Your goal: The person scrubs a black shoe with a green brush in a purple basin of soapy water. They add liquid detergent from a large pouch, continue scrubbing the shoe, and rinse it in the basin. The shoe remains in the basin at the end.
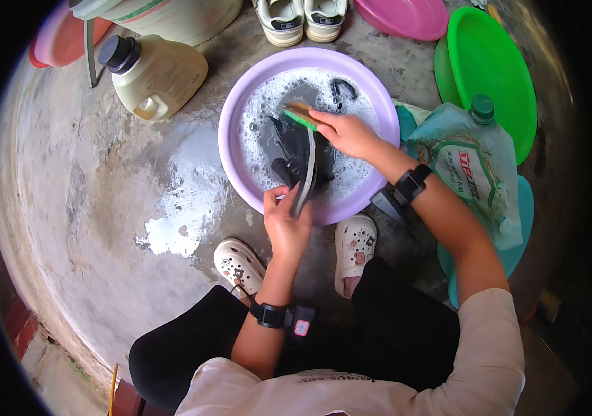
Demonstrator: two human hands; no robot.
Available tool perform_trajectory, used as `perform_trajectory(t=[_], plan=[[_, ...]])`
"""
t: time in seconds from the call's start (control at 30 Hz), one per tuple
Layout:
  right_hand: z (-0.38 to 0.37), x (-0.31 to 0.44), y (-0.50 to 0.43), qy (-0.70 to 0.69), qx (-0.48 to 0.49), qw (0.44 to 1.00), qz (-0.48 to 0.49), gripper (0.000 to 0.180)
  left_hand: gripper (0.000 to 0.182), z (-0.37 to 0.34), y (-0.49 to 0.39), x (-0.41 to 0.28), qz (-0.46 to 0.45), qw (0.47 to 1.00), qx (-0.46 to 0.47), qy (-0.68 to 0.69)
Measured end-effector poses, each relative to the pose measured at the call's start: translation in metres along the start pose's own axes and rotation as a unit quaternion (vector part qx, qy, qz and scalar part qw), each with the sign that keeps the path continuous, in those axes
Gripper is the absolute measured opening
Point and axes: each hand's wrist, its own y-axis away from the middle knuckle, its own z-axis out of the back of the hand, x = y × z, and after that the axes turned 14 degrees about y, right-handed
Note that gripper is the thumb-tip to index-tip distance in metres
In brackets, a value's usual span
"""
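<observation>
A round lilac plastic basin (pixel 231 151) on the floor holds foamy water. My left hand (pixel 286 221), at the basin's near rim, grips the end of a dark strap or band with a light grey stripe (pixel 304 184). The strap stretches up over the water to a dark wet item (pixel 293 148), partly under the surface; its exact kind is not plain. My right hand (pixel 347 132) is closed on a wooden scrubbing brush (pixel 301 112) with green bristles, held at the upper end of the strap. A black curved piece (pixel 345 89) floats in the foam at the far right.
A beige detergent jug (pixel 158 78) and a large white bucket (pixel 171 18) stand at the upper left. White sneakers (pixel 303 21) and a pink basin (pixel 405 15) lie beyond. A green basin (pixel 496 83) and a detergent bag (pixel 470 166) are at right. My clogs flank the lilac basin's near side.
</observation>
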Motion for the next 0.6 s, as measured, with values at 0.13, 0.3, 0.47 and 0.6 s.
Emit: perform_trajectory(t=[0.13, 0.3, 0.47, 0.6], plan=[[-0.016, -0.006, -0.040, -0.036, -0.060, 0.997, 0.023, 0.036, 0.035, 0.002, -0.001, 0.002, -0.013, 1.000, -0.006, 0.007], [0.007, 0.013, 0.021, 0.000, 0.028, 0.999, 0.024, 0.040, 0.035, 0.005, -0.003, 0.007, 0.006, 1.000, -0.022, 0.006], [0.046, 0.036, 0.114, -0.058, 0.063, 0.991, 0.102, 0.044, 0.034, 0.003, -0.002, 0.007, 0.009, 1.000, -0.010, -0.004], [0.045, 0.043, 0.108, -0.008, 0.060, 0.992, 0.115, 0.043, 0.033, 0.002, -0.001, 0.008, 0.027, 1.000, -0.001, -0.003]])
